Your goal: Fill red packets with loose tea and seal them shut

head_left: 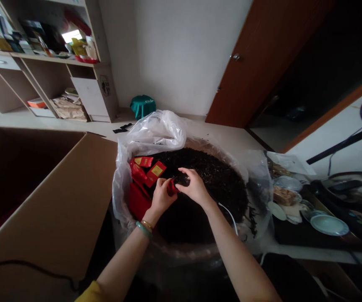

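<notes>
My left hand (162, 198) is closed around a small red packet (172, 188), whose top end faces my right hand. My right hand (196, 188) is just beside it, thumb at the packet's edge and fingers curved apart from the thumb. Dark dried leaves, apparently tea, show in that gap; whether any are held I cannot make out. Both hands are above a big heap of these leaves (219, 172) in a round container lined with clear plastic (158, 130). Several red packets with gold labels (156, 173) lie at the heap's left side, by a larger red piece (137, 201).
A large open cardboard box (74, 188) stands at the left. On the right, a low table holds a pale dish (329, 225) and other dishes. A white strip (229, 216) lies on the leaves. Behind are a green-covered bin (143, 107), a desk and a brown door (247, 63).
</notes>
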### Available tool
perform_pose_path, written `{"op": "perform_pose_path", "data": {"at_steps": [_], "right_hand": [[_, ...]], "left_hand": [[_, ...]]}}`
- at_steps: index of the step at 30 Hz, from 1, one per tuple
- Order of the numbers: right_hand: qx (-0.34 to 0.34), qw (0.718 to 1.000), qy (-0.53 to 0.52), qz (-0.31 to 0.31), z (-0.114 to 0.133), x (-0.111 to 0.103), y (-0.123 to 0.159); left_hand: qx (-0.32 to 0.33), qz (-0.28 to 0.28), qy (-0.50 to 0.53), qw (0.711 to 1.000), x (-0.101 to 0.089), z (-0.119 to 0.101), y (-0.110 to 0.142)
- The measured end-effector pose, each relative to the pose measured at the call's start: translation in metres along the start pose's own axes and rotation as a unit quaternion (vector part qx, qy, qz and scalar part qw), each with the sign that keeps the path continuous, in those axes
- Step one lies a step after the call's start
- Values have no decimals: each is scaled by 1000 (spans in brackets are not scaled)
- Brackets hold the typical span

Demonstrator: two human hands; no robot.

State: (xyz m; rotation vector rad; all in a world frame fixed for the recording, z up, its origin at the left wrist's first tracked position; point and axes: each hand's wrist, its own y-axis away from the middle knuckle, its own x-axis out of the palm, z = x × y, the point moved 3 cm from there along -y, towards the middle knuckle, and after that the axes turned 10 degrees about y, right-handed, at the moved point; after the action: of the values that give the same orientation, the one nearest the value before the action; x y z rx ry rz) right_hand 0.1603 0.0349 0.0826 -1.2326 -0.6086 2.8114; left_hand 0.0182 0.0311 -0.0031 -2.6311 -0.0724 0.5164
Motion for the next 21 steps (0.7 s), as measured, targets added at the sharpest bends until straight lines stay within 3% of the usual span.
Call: {"op": "perform_pose_path", "data": {"at_steps": [6, 13, 18, 21], "right_hand": [[-32, 999, 32, -11, 8, 2, 8], [-53, 991, 120, 32, 12, 17, 4], [-28, 999, -24, 28, 12, 14, 3], [12, 990, -134, 43, 7, 14, 7]], "left_hand": [[-1, -4, -2, 1000, -1, -1, 0], [-9, 7, 0, 1000, 0, 0, 0], [-5, -4, 3, 1000, 0, 1, 0], [-11, -4, 9, 1000, 0, 2, 1]]}}
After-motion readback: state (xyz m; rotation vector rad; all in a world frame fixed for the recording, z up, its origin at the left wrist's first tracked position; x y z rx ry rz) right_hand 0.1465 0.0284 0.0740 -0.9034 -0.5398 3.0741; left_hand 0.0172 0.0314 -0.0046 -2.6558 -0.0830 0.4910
